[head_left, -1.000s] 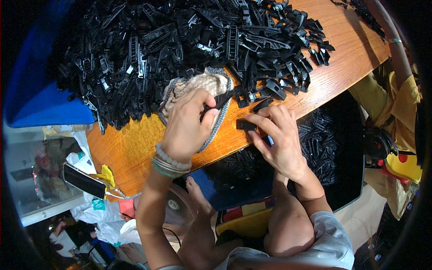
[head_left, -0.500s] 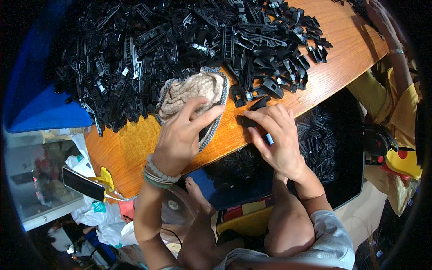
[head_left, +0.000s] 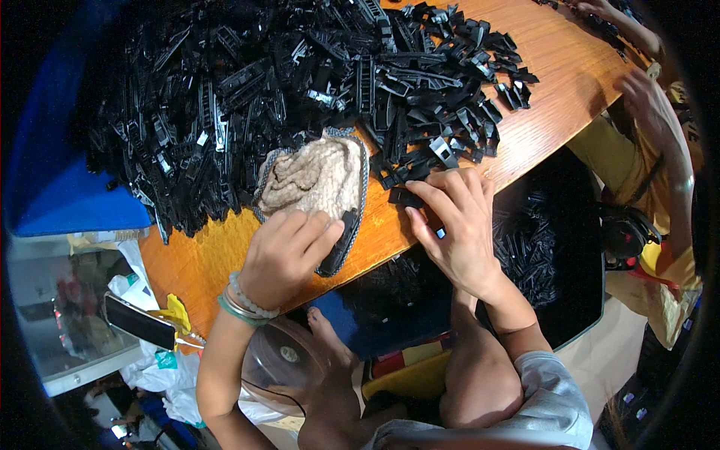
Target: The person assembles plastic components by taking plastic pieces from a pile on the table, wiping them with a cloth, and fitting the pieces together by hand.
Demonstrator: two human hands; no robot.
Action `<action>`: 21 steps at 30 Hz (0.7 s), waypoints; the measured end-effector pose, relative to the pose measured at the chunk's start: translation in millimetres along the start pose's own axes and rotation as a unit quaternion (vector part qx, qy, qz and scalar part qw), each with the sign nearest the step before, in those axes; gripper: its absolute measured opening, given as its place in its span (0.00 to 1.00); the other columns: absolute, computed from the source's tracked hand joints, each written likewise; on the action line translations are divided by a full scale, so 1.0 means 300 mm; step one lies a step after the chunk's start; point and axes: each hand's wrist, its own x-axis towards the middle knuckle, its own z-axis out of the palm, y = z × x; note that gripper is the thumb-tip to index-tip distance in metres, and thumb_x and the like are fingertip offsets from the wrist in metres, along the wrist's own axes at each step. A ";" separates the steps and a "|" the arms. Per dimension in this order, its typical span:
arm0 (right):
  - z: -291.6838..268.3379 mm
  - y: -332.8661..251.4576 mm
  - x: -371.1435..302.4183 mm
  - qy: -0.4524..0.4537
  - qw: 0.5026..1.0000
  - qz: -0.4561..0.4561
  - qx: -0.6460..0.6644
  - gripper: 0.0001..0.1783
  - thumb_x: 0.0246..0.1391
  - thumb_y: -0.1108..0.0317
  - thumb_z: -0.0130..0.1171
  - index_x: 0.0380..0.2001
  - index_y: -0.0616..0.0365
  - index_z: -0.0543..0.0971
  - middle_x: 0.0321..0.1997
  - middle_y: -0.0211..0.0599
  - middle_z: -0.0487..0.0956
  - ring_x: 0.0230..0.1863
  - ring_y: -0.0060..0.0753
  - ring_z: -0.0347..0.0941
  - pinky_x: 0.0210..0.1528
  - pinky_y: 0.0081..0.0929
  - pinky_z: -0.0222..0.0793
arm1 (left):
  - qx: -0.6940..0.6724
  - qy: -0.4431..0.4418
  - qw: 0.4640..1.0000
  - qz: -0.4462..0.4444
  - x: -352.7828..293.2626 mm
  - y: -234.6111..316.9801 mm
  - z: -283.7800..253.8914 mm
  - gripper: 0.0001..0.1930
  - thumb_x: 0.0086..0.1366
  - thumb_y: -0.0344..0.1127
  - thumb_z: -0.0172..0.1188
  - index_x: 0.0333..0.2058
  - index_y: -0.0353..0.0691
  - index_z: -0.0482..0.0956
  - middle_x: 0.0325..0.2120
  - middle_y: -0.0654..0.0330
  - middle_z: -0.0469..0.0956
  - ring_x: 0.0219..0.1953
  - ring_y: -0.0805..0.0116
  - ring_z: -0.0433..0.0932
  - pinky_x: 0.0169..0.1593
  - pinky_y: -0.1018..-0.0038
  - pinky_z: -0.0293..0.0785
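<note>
A beige fuzzy cloth pad (head_left: pixel 315 176) with a grey checked border lies on the wooden table (head_left: pixel 551 75). My left hand (head_left: pixel 285 259), wearing bracelets, rests on its near edge with the fingers curled in. What those fingers grip is hidden. By their tips, a dark strip (head_left: pixel 341 246) runs along the pad's right side. My right hand (head_left: pixel 457 232) pinches a small black plastic piece (head_left: pixel 405 197) between thumb and fingers, just above the table near its front edge. A small pale blue bit (head_left: pixel 441 233) shows under that hand.
A large heap of black plastic parts (head_left: pixel 247 82) covers the far left and middle of the table. Below the front edge, a dark bin (head_left: pixel 532 247) holds more parts. A phone (head_left: pixel 140 320) stands at the left. Another person's hand (head_left: pixel 645 97) is at the right.
My left hand has moved down and left over the pad, its fingers curling in. The pad has shifted slightly down. My right hand stays nearly in place with the black piece.
</note>
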 end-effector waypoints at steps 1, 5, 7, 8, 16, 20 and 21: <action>0.004 0.002 0.006 0.004 1.000 -0.003 -0.004 0.18 0.45 0.68 0.65 0.42 0.55 0.78 0.40 0.33 0.72 0.44 0.38 0.66 0.46 0.37 0.57 | 0.050 -0.008 0.998 0.021 -0.007 0.003 0.000 0.18 0.56 0.30 0.56 0.46 0.37 0.78 0.42 0.57 0.78 0.33 0.67 0.75 0.37 0.72 0.72; 0.001 -0.014 0.005 0.007 1.000 0.007 -0.025 0.19 0.42 0.72 0.67 0.42 0.55 0.79 0.41 0.34 0.74 0.46 0.39 0.68 0.48 0.37 0.58 | 0.096 -0.012 0.992 0.077 -0.013 -0.003 0.014 0.18 0.57 0.32 0.55 0.48 0.38 0.77 0.45 0.54 0.78 0.32 0.71 0.75 0.35 0.76 0.71; -0.006 -0.001 0.003 0.010 1.000 0.014 -0.008 0.19 0.42 0.72 0.67 0.42 0.55 0.79 0.41 0.34 0.74 0.45 0.39 0.68 0.47 0.37 0.58 | 0.058 -0.021 0.996 0.069 -0.016 -0.016 0.004 0.18 0.56 0.29 0.56 0.47 0.36 0.77 0.46 0.52 0.78 0.34 0.67 0.76 0.37 0.74 0.73; -0.008 0.008 0.001 0.012 1.000 0.019 0.012 0.19 0.42 0.72 0.67 0.42 0.55 0.79 0.41 0.34 0.74 0.45 0.39 0.68 0.47 0.37 0.58 | 0.058 -0.021 0.996 0.072 -0.015 -0.017 0.001 0.18 0.56 0.29 0.56 0.47 0.36 0.77 0.46 0.52 0.78 0.34 0.67 0.76 0.37 0.74 0.73; -0.018 0.068 -0.003 0.069 0.984 0.062 0.155 0.16 0.46 0.70 0.67 0.41 0.58 0.80 0.33 0.34 0.77 0.38 0.38 0.70 0.44 0.34 0.59 | -0.129 0.041 0.978 -0.161 0.117 0.159 -0.005 0.13 0.54 0.26 0.61 0.40 0.34 0.77 0.40 0.52 0.78 0.39 0.54 0.79 0.42 0.64 0.76; -0.061 0.085 -0.010 0.024 0.982 0.080 0.167 0.15 0.45 0.70 0.68 0.39 0.58 0.82 0.31 0.34 0.77 0.38 0.37 0.70 0.43 0.31 0.60 | -0.244 0.072 0.950 -0.183 0.148 0.137 0.097 0.12 0.55 0.28 0.65 0.38 0.32 0.78 0.32 0.53 0.75 0.34 0.55 0.78 0.38 0.65 0.75; -0.073 0.085 -0.010 -0.009 0.982 0.066 0.175 0.15 0.44 0.70 0.69 0.38 0.57 0.83 0.32 0.33 0.78 0.38 0.36 0.70 0.44 0.31 0.60 | -0.281 0.088 0.935 -0.196 0.143 0.130 0.114 0.12 0.54 0.28 0.66 0.37 0.32 0.79 0.32 0.53 0.74 0.33 0.56 0.78 0.37 0.66 0.74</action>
